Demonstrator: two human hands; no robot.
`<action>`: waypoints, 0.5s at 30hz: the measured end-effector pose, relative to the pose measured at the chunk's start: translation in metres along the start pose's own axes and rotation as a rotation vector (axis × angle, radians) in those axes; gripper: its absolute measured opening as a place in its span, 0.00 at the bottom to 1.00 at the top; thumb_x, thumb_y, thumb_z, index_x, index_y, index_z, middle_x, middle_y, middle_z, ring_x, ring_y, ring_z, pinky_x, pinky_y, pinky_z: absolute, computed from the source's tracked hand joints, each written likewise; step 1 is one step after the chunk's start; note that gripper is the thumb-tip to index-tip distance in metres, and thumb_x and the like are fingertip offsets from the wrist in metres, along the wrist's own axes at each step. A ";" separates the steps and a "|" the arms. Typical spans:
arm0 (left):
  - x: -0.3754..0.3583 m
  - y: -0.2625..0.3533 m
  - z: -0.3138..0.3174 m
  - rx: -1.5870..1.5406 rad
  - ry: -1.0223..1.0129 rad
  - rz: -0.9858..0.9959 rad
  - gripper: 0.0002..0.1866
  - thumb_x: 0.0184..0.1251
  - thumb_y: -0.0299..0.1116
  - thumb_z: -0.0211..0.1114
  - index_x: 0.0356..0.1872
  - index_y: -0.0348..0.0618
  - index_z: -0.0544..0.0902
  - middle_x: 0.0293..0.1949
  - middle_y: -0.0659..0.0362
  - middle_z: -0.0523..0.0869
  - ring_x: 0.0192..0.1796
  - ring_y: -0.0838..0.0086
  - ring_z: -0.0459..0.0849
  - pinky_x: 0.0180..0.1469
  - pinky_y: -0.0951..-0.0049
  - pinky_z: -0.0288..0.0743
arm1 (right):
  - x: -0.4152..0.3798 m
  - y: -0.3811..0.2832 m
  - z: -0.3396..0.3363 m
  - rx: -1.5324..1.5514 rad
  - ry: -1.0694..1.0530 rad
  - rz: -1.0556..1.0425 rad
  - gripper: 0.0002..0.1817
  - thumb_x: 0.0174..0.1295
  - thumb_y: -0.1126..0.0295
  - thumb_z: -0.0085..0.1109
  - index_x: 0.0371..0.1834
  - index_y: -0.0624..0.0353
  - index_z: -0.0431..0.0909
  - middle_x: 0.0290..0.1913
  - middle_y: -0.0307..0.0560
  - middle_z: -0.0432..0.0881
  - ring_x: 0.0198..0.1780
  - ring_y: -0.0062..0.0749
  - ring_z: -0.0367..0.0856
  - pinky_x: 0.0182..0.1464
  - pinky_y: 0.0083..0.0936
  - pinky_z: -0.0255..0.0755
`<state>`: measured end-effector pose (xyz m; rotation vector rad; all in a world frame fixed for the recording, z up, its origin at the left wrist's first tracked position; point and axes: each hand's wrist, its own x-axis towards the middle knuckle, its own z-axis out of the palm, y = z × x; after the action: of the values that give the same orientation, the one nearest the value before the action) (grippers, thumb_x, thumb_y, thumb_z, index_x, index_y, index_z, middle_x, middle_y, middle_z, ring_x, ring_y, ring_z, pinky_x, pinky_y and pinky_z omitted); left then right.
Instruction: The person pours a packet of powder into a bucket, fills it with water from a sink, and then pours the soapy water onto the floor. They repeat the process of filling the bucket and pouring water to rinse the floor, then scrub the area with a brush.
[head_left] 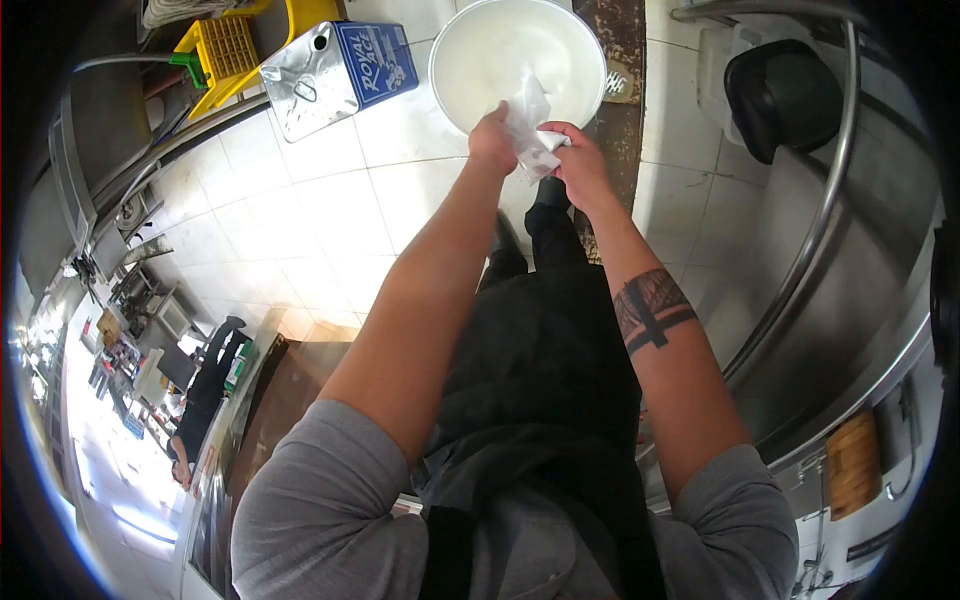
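Note:
A thin, whitish plastic bag point(528, 115) is gripped between my two hands over the near rim of a large round white bucket point(437, 85). My left hand point(493, 143) is closed on the bag's left side, thumb pointing up. On the other side, my right hand point(581, 165) pinches a bunched part of it. The bag's upper end reaches in over the bucket's opening. Pale, whitish contents point(490, 62) show inside the bucket.
Left of the bucket, a metal tin point(335, 75) with a blue label stands on the white tiled floor point(320, 190). A yellow plastic crate point(225, 50) lies beyond it. A black-lidded bin point(782, 98) and curved metal rail point(835, 190) are at right. Another person point(208, 385) is far left.

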<state>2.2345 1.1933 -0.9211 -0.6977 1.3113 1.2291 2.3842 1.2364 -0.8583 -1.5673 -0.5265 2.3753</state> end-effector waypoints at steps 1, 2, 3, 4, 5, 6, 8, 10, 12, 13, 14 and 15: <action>0.002 0.003 -0.003 -0.127 -0.008 -0.023 0.14 0.75 0.31 0.53 0.56 0.34 0.74 0.53 0.51 0.80 0.56 0.57 0.80 0.61 0.57 0.73 | 0.000 0.002 0.000 -0.005 0.000 -0.002 0.20 0.61 0.84 0.45 0.52 0.57 0.81 0.49 0.47 0.80 0.44 0.32 0.82 0.40 0.29 0.83; 0.005 0.005 -0.005 -0.125 -0.015 -0.026 0.14 0.75 0.31 0.53 0.56 0.34 0.74 0.53 0.51 0.80 0.56 0.57 0.80 0.61 0.57 0.73 | 0.000 0.002 -0.001 -0.005 0.005 -0.007 0.20 0.61 0.84 0.45 0.52 0.57 0.81 0.49 0.47 0.80 0.44 0.32 0.82 0.40 0.29 0.83; 0.001 0.009 -0.003 -0.117 -0.011 -0.005 0.15 0.75 0.31 0.53 0.57 0.35 0.74 0.54 0.51 0.80 0.58 0.58 0.79 0.63 0.56 0.70 | -0.002 0.003 -0.002 -0.022 -0.005 -0.013 0.20 0.61 0.85 0.45 0.51 0.58 0.82 0.49 0.47 0.80 0.45 0.32 0.82 0.41 0.29 0.82; -0.003 0.014 -0.002 -0.110 -0.006 0.016 0.16 0.76 0.31 0.53 0.59 0.36 0.74 0.55 0.52 0.80 0.60 0.58 0.78 0.65 0.55 0.68 | -0.003 0.004 -0.002 -0.040 -0.016 -0.018 0.20 0.60 0.85 0.45 0.50 0.58 0.82 0.50 0.47 0.80 0.45 0.32 0.82 0.41 0.29 0.82; -0.009 0.019 -0.003 -0.110 -0.010 0.015 0.16 0.76 0.31 0.53 0.59 0.36 0.74 0.55 0.52 0.80 0.60 0.58 0.78 0.65 0.55 0.68 | -0.005 0.004 -0.002 -0.041 -0.014 -0.021 0.20 0.60 0.85 0.45 0.50 0.58 0.82 0.50 0.47 0.80 0.45 0.32 0.82 0.41 0.29 0.82; -0.016 0.025 -0.004 -0.054 -0.033 0.040 0.17 0.76 0.32 0.52 0.61 0.36 0.73 0.57 0.52 0.79 0.60 0.58 0.78 0.66 0.55 0.68 | -0.003 0.008 -0.006 -0.094 -0.011 -0.063 0.20 0.61 0.85 0.45 0.51 0.58 0.81 0.50 0.48 0.80 0.46 0.32 0.82 0.45 0.29 0.81; -0.028 0.036 -0.003 0.047 -0.080 0.093 0.21 0.75 0.32 0.52 0.66 0.38 0.71 0.61 0.53 0.78 0.64 0.59 0.75 0.70 0.50 0.63 | -0.001 0.014 -0.015 -0.145 -0.002 -0.117 0.20 0.61 0.84 0.45 0.52 0.57 0.81 0.50 0.49 0.80 0.47 0.32 0.82 0.48 0.30 0.79; -0.058 0.047 0.010 0.140 -0.090 0.126 0.21 0.75 0.32 0.53 0.65 0.38 0.72 0.61 0.54 0.78 0.67 0.61 0.73 0.71 0.49 0.60 | -0.003 0.017 -0.024 -0.156 0.037 -0.148 0.19 0.62 0.82 0.48 0.54 0.57 0.81 0.51 0.45 0.80 0.47 0.30 0.82 0.50 0.29 0.78; -0.071 0.055 0.014 0.238 -0.115 0.143 0.21 0.72 0.34 0.57 0.64 0.39 0.74 0.62 0.57 0.78 0.70 0.64 0.68 0.73 0.48 0.55 | -0.018 0.016 -0.018 -0.142 0.139 -0.178 0.18 0.63 0.81 0.50 0.53 0.56 0.82 0.49 0.43 0.81 0.45 0.28 0.80 0.48 0.26 0.78; -0.069 0.058 0.012 0.248 -0.132 0.140 0.21 0.72 0.34 0.57 0.64 0.39 0.74 0.62 0.57 0.78 0.70 0.64 0.68 0.73 0.48 0.55 | -0.025 0.017 -0.020 -0.131 0.233 -0.197 0.17 0.64 0.80 0.51 0.52 0.55 0.83 0.47 0.40 0.82 0.43 0.26 0.79 0.46 0.24 0.77; -0.068 0.061 0.010 0.336 -0.149 0.185 0.18 0.71 0.34 0.57 0.59 0.40 0.77 0.58 0.57 0.81 0.64 0.65 0.73 0.68 0.51 0.62 | -0.034 0.020 -0.021 -0.122 0.245 -0.212 0.17 0.64 0.80 0.51 0.52 0.55 0.83 0.47 0.40 0.82 0.43 0.26 0.79 0.46 0.24 0.77; -0.072 0.062 0.012 0.425 -0.167 0.232 0.16 0.70 0.34 0.58 0.55 0.41 0.81 0.54 0.58 0.84 0.58 0.65 0.78 0.63 0.53 0.69 | -0.039 0.031 -0.028 -0.149 0.210 -0.167 0.17 0.65 0.78 0.53 0.55 0.55 0.82 0.50 0.39 0.80 0.46 0.26 0.79 0.48 0.26 0.77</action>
<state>2.1926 1.2023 -0.8354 -0.1398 1.4775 1.1106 2.4250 1.1975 -0.8487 -1.7360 -0.7693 2.0613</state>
